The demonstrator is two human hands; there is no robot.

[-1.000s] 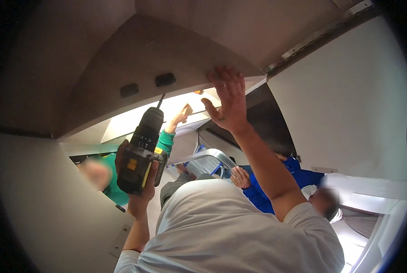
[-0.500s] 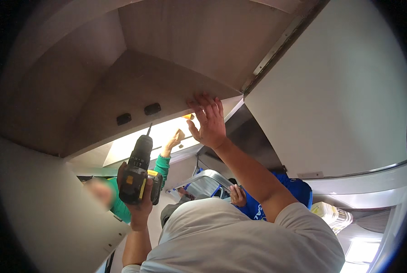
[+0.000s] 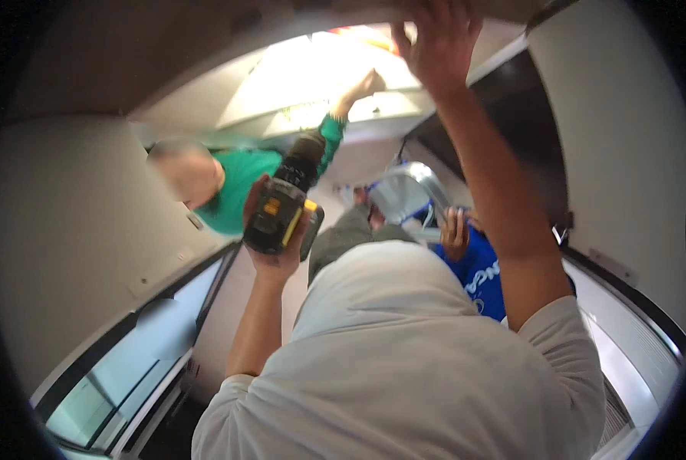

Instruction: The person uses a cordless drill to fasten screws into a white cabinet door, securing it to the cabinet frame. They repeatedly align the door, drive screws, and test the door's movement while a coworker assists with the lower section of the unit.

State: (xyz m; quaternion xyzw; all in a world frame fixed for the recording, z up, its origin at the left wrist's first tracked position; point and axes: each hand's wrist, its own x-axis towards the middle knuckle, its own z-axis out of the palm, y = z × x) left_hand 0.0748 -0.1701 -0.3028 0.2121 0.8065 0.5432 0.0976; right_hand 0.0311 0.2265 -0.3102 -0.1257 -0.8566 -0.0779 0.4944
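Note:
My left hand (image 3: pixel 278 257) is wrapped round the handle of a black and yellow cordless drill (image 3: pixel 275 213), whose chuck points up and away from me. The drill bit cannot be made out against the bright background. My right arm is raised, and my right hand (image 3: pixel 444 57) has its fingers spread at the edge of a brown panel (image 3: pixel 128 69) overhead. The fingertips run into the dim upper rim of the picture, so whether they press on the panel cannot be told.
At the left, a person in a green top (image 3: pixel 243 184) reaches toward a bright opening. Below my right arm, a person in a blue shirt (image 3: pixel 477 264) has a hand at a metal stepladder (image 3: pixel 416 184). A window (image 3: pixel 147 360) lies lower left; a pale panel (image 3: pixel 619 153) stands right.
The view has tilted down, so the brown panel slides toward the top and more of both people shows. The drill's chuck now leans further right. Both hands keep their holds.

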